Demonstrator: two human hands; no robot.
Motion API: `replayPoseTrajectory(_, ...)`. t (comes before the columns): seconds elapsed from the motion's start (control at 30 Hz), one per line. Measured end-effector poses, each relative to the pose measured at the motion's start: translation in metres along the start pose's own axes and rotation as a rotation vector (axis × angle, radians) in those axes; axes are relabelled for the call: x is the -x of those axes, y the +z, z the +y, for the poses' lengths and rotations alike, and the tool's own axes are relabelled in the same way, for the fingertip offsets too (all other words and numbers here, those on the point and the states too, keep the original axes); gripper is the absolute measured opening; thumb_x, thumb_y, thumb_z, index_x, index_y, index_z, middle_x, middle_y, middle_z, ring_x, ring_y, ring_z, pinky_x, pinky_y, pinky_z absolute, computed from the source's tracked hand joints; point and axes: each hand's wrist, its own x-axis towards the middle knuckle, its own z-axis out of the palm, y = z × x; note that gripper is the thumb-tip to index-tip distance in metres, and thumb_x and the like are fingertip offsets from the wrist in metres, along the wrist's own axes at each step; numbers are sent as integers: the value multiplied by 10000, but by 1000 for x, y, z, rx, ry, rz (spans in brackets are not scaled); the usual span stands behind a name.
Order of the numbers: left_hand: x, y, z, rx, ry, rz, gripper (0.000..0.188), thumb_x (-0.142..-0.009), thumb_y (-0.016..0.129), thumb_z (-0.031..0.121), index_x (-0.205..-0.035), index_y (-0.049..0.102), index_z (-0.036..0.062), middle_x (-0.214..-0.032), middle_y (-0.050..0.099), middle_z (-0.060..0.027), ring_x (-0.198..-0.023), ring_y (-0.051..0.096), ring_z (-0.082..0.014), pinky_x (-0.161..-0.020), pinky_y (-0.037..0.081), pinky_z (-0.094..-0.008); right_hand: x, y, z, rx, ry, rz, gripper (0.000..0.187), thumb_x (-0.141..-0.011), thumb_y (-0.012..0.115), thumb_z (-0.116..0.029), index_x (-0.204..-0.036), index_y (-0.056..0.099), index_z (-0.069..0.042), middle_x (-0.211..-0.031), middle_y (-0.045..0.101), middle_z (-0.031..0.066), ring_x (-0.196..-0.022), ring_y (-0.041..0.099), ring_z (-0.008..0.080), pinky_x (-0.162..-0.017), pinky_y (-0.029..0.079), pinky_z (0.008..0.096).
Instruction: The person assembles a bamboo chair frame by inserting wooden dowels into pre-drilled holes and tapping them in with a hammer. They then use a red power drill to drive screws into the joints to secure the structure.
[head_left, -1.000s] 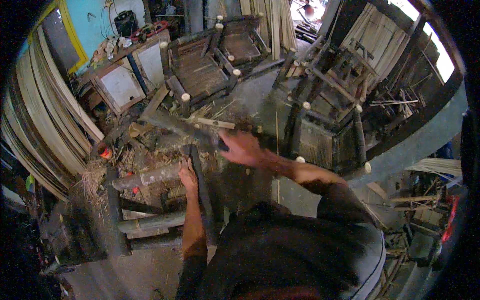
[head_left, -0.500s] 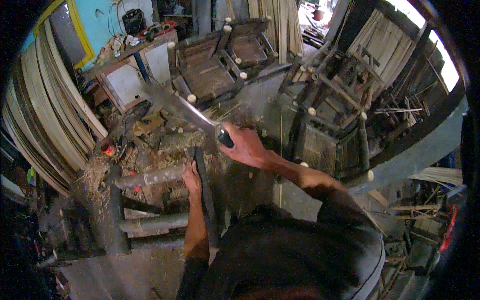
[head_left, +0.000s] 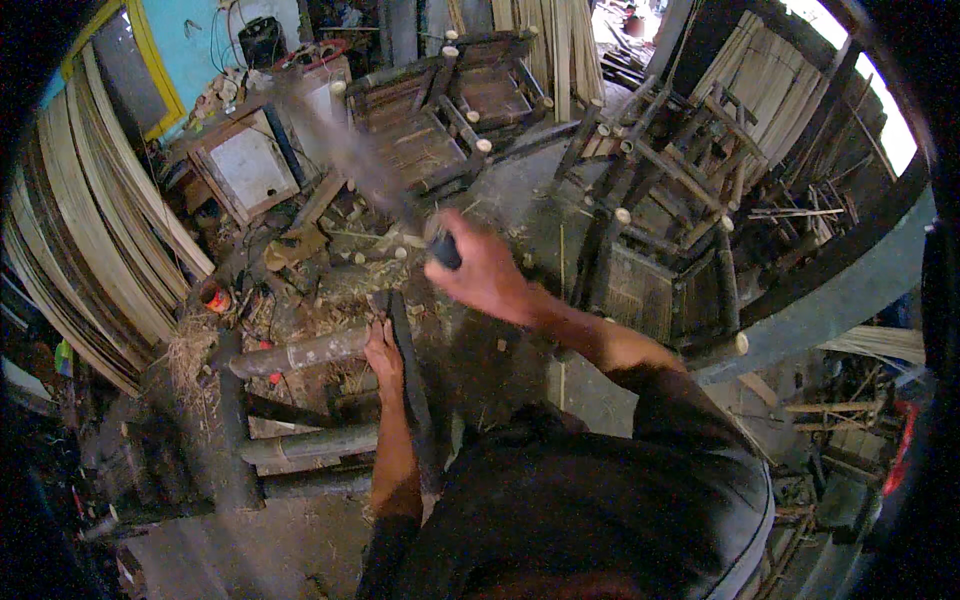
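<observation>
My right hand (head_left: 482,268) is closed around the dark handle (head_left: 443,250) of a machete. Its long, wide blade (head_left: 350,155) points up and to the left, smeared by motion. My left hand (head_left: 384,352) grips a bamboo frame at a corner, with its fingers over the joint. There a pale round bamboo rail (head_left: 305,352) meets a dark upright post (head_left: 408,350). A second rail (head_left: 310,446) runs below, and another dark post (head_left: 235,420) stands at the frame's left side. The blade is above and apart from the frame.
Bamboo chairs (head_left: 405,150) stand ahead, with more bamboo furniture (head_left: 650,270) at the right. Long bamboo strips (head_left: 95,215) lean at the left. Shavings and offcuts (head_left: 335,245) litter the floor beyond the frame. A wooden cabinet (head_left: 240,165) stands against the blue wall.
The machete blade has swung upward, and my right hand has tilted and shifted slightly left with it. My left hand and the bamboo frame have stayed almost in place.
</observation>
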Motion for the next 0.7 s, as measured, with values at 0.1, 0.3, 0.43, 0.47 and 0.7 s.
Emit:
replayPoseTrajectory(0.1, 1, -6, 2, 40, 58, 104, 429, -946, 452, 346, -1170, 582, 3, -1160, 565, -253, -1141, 492, -423, -931, 422, -453, 15, 23, 11, -263, 7, 182, 483, -740, 688, -200, -1120, 444, -30, -763, 626, 149, -708, 630, 338, -613, 497, 393)
replayPoseTrajectory(0.3, -19, 3, 6, 37, 84, 163, 425, -948, 454, 328, -1179, 573, -8, -1174, 564, -244, -1149, 485, -429, -942, 411, -464, 65, 35, 70, 283, -190, -249, 466, -750, 680, -233, -1121, 459, -57, -780, 618, 156, -703, 617, 369, -597, 496, 411)
replayPoseTrajectory(0.43, -4, -4, -9, 49, 51, 196, 403, -949, 455, 305, -1151, 583, -20, -1138, 583, -245, -1118, 500, -437, -932, 414, -470, 3, 5, -7, 28, -2, -46, 380, -777, 655, -251, -1050, 499, -39, -820, 622, 141, -730, 624, 338, -624, 502, 379)
replayPoseTrajectory(0.47, 3, -2, -4, 86, 60, 202, 395, -949, 455, 296, -1140, 588, -23, -1124, 589, -249, -1106, 507, -439, -930, 415, -470, 4, 1, -12, -87, 43, 53, 406, -784, 648, -256, -1082, 493, -28, -873, 620, 166, -779, 618, 357, -675, 499, 402)
replayPoseTrajectory(0.7, 0, 0, -4, 142, 214, 235, 350, -947, 465, 252, -1089, 607, -34, -1063, 597, -275, -998, 554, -437, -876, 440, -469, 87, 50, 77, 316, -163, -389, 496, -785, 639, -269, -1183, 482, -18, -961, 614, 218, -804, 623, 379, -690, 506, 448)
